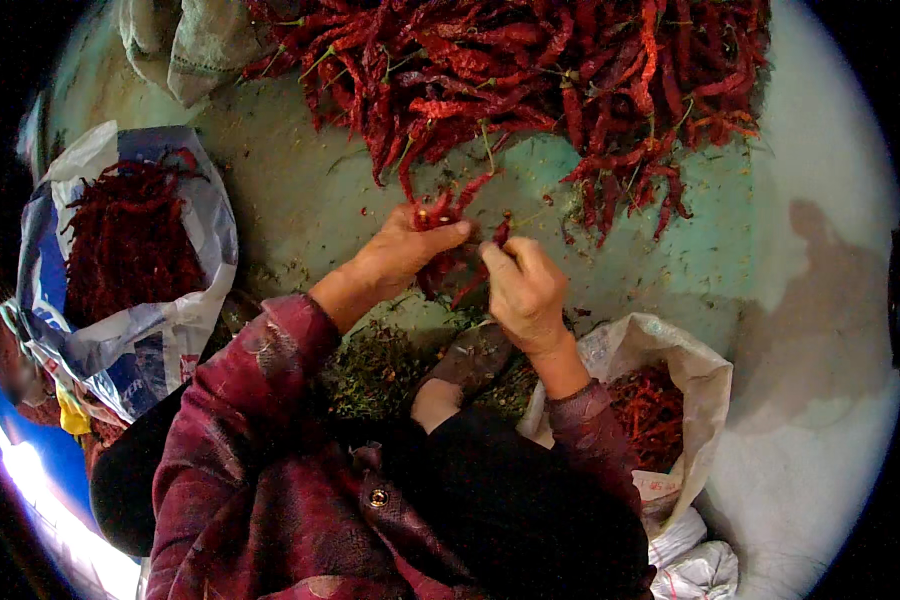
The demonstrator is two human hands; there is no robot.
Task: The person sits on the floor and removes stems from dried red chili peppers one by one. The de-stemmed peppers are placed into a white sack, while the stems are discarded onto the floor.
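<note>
My left hand (409, 244) is closed around a small bunch of dried red chili peppers (439, 210), whose ends stick out above and below the fingers. Just to its right, my right hand (526, 289) pinches a single dark red chili (502, 231) between thumb and forefinger. A thin pale stem points to the right from that chili's top. Beyond both hands, a large heap of dried red chilies (480, 82) with some greenish stems covers the far part of the floor. My right palm faces away, so anything inside it is hidden.
At left stands an open plastic woven sack (221, 247) holding dark red chilies (131, 247). An open white sack (709, 390) with redder chilies (649, 420) is at right. Stem scraps (379, 367) lie around my shoe (472, 352). Pale cloth (206, 52) rests at upper left.
</note>
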